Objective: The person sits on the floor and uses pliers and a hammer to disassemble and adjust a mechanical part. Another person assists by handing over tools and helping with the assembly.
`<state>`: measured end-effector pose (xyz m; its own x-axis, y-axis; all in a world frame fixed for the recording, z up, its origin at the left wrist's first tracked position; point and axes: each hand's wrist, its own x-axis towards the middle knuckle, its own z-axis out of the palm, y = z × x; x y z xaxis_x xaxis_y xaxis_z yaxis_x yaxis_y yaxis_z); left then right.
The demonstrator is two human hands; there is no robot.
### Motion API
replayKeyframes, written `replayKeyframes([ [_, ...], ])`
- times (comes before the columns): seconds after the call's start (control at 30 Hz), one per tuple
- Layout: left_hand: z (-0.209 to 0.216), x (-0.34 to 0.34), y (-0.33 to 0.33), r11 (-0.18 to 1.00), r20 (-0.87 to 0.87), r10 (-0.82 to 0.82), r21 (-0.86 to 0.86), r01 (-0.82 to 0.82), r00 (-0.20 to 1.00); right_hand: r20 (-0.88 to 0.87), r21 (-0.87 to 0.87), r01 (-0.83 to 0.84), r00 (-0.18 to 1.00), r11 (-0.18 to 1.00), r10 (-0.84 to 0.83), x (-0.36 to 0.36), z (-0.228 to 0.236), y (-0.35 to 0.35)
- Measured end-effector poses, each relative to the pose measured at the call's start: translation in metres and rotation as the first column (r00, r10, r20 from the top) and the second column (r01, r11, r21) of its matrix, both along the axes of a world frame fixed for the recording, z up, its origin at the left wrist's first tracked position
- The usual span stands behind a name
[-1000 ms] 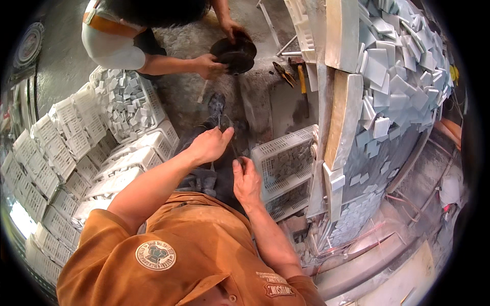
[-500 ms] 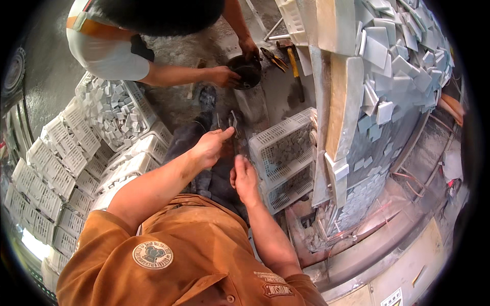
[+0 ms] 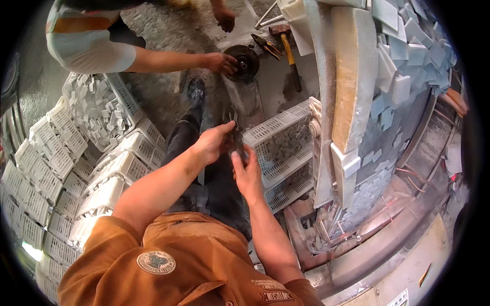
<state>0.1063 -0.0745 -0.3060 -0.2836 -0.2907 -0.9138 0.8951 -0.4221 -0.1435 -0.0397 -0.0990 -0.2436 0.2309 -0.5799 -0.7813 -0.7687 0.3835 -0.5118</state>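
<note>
In front of my legs, my left hand (image 3: 210, 145) is closed round a dark metal tool with prongs (image 3: 236, 133); its exact kind is hard to make out. My right hand (image 3: 248, 172) grips the lower end of the same tool, thumb along its near side. Beyond it, a co-worker's hand (image 3: 222, 64) rests on a black round wheel (image 3: 248, 63) with a hub in its middle. The co-worker's other hand (image 3: 225, 19) hangs apart from the wheel.
Pliers (image 3: 267, 46) and a yellow-handled hammer (image 3: 291, 60) lie on the floor beyond. White crates (image 3: 278, 122) stand close on my right, beside a machine wall (image 3: 352, 81) heaped with pale tiles. More crates (image 3: 66, 173) are stacked at left, one full of small tiles (image 3: 99, 107).
My right hand has moved up onto the tool and closed on it. One co-worker hand has let go of the wheel and drawn away; the wheel now lies flatter.
</note>
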Motion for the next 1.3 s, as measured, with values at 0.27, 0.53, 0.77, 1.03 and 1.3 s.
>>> replayKeyframes([
  [0.27,-0.045,-0.016,-0.009,0.998,-0.072,0.063,-0.026,-0.065,0.995,-0.045,0.345,0.308,0.949,0.886,-0.313,-0.025,-0.05,-0.014],
  [0.53,-0.092,0.008,-0.016,0.999,0.072,-0.001,-0.052,0.005,0.997,-0.066,-0.388,-0.191,0.982,0.902,0.179,-0.001,-0.111,-0.003],
  [0.77,-0.184,0.003,-0.038,0.977,-0.032,0.088,-0.192,-0.093,0.996,-0.049,0.343,0.386,0.918,0.856,-0.394,0.019,-0.159,-0.064],
  [1.03,-0.275,-0.006,-0.087,0.923,-0.193,0.256,-0.242,-0.299,0.947,-0.35,-0.149,-0.49,0.839,0.859,0.417,0.04,-0.207,-0.128],
  [1.3,-0.307,-0.014,-0.107,0.871,-0.333,0.316,-0.27,-0.411,0.888,-0.474,-0.278,-0.649,0.734,0.708,0.487,0.047,-0.229,-0.15],
])
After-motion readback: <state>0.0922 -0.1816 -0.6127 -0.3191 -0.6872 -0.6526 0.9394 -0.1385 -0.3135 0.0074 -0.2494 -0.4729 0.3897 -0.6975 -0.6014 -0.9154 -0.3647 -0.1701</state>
